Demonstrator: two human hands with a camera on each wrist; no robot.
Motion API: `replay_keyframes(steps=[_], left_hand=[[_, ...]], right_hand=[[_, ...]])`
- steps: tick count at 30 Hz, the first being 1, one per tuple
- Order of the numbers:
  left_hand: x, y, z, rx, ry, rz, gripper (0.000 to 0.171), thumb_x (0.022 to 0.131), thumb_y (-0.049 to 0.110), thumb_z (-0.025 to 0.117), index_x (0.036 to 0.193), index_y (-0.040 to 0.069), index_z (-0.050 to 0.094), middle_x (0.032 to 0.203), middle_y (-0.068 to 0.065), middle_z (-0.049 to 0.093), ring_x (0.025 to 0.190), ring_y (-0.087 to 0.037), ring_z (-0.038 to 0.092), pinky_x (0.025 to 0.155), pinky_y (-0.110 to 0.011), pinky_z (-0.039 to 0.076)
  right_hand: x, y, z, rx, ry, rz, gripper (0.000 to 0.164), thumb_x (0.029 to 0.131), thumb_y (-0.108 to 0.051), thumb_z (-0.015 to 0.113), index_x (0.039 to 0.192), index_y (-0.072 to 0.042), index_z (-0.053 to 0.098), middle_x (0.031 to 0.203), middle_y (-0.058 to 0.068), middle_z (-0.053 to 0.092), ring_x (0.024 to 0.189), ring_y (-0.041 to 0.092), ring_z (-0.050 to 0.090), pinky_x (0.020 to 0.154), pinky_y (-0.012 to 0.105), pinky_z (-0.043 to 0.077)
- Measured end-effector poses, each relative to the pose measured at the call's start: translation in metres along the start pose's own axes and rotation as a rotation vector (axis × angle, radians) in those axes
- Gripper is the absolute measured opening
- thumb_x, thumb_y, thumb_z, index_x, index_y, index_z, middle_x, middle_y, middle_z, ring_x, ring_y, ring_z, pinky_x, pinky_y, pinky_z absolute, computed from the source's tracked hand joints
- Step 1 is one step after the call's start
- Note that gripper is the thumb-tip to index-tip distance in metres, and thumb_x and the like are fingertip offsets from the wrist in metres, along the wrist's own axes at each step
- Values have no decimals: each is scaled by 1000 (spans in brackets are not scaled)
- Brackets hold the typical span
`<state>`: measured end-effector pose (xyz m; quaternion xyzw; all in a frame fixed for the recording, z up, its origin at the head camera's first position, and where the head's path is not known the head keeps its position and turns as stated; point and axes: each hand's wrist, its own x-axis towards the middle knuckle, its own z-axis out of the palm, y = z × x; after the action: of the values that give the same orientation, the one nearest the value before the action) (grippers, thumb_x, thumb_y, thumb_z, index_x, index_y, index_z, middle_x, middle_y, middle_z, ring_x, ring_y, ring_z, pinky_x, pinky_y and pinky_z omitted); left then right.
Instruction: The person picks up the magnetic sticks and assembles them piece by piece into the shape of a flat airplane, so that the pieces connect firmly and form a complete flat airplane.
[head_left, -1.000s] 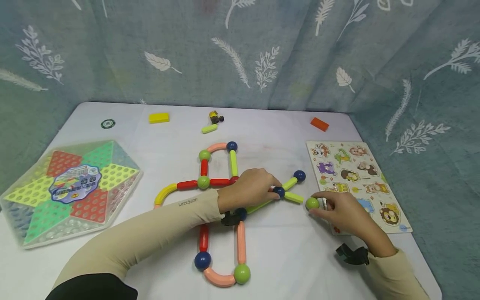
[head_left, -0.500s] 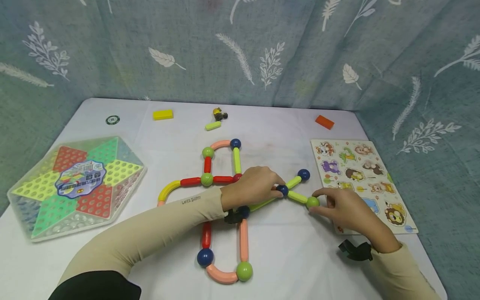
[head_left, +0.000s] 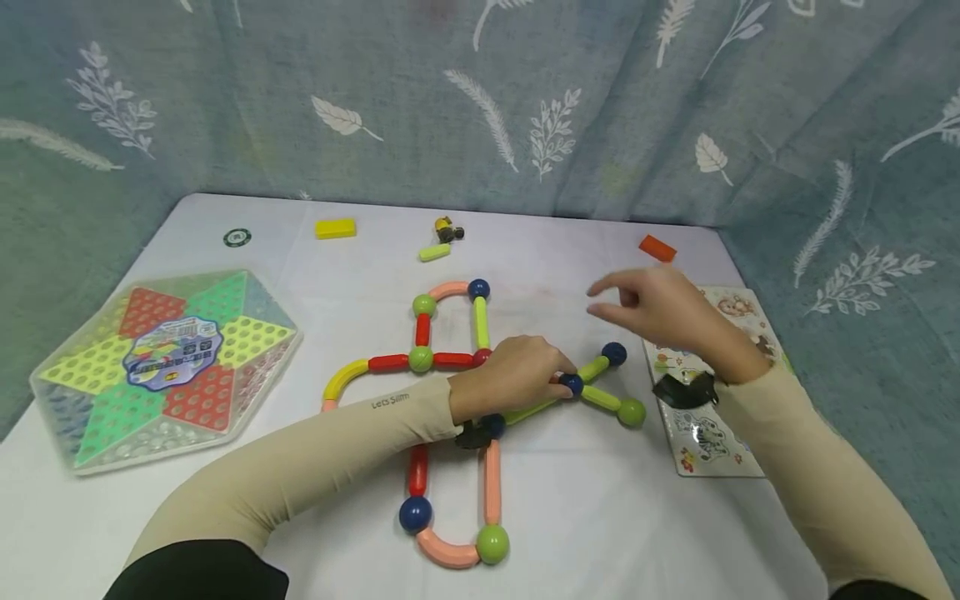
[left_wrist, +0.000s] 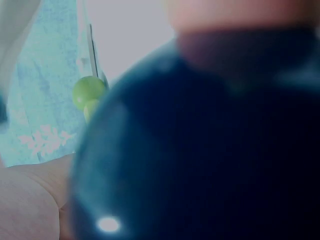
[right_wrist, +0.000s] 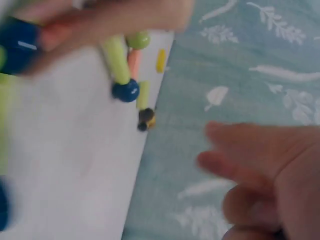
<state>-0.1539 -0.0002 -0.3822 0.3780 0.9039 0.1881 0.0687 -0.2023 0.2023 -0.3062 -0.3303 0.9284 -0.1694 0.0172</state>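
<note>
My left hand [head_left: 517,377] pinches a dark blue ball [head_left: 572,384] at the fork of a magnetic stick-and-ball figure. Two yellow-green sticks lead from it, one to another blue ball [head_left: 614,354], one to a green ball [head_left: 631,412]. A further yellow-green stick [head_left: 529,412] runs back under the hand to a blue ball [head_left: 492,426] by the wrist. A large, blurred blue ball [left_wrist: 190,145] fills most of the left wrist view. Raised near the animal puzzle board [head_left: 708,433], my right hand [head_left: 667,312] holds nothing, thumb and forefinger apart.
The rest of the figure, with red sticks [head_left: 388,363] and a curved pink stick [head_left: 448,551], lies mid-table. A Chinese checkers box [head_left: 172,358] is at left. Along the back are a yellow block [head_left: 335,228], a small toy figure [head_left: 447,230], a loose stick [head_left: 434,252] and an orange block [head_left: 657,247].
My right hand brought the green ball to the end of the lower yellow-green stick, let go, and moved up and away. My left hand stays on the blue ball.
</note>
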Motion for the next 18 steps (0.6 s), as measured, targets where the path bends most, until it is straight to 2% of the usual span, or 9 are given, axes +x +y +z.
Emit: replay_keyframes(steps=[2, 5, 9, 13, 16, 18], left_hand=[[-1, -1, 0, -2, -1, 3, 26, 80, 35, 74, 102, 20, 74, 71, 14, 62, 66, -3, 51, 57, -21, 40], [-1, 0, 0, 8, -9, -2, 25, 81, 36, 73, 101, 21, 74, 69, 15, 60, 65, -4, 51, 55, -21, 39], [-3, 2, -1, 36, -28, -21, 28, 81, 37, 72, 104, 22, 73, 71, 15, 61, 66, -4, 50, 54, -21, 39], [-13, 10, -10, 80, -36, -6, 31, 82, 37, 71, 109, 21, 70, 75, 13, 62, 65, -4, 51, 53, -20, 40], [-32, 12, -21, 99, -32, -15, 31, 84, 36, 69, 112, 21, 69, 81, 12, 65, 66, -4, 54, 51, -21, 40], [-48, 8, -29, 100, -38, -59, 31, 84, 36, 69, 112, 21, 70, 82, 10, 67, 65, -5, 55, 50, -22, 40]], right_hand=[[39, -3, -1, 12, -12, -52, 23, 88, -40, 64, 106, -26, 69, 51, -4, 44, 41, 15, 37, 44, 31, 33], [97, -7, 6, 4, -84, -128, 21, 88, -38, 63, 105, -27, 69, 52, -2, 48, 45, 16, 40, 46, 31, 34], [161, -9, 21, -21, -176, -190, 18, 88, -34, 65, 103, -26, 70, 60, -1, 55, 53, 17, 46, 50, 32, 37], [202, -4, 39, -39, -219, -196, 19, 88, -35, 65, 104, -25, 70, 72, -2, 60, 63, 16, 50, 55, 32, 40], [221, -6, 53, -43, -235, -180, 24, 88, -37, 63, 107, -23, 70, 79, -2, 61, 70, 16, 51, 59, 31, 41], [229, -10, 61, -26, -229, -175, 27, 88, -37, 64, 110, -22, 69, 81, -1, 61, 72, 16, 52, 60, 32, 41]])
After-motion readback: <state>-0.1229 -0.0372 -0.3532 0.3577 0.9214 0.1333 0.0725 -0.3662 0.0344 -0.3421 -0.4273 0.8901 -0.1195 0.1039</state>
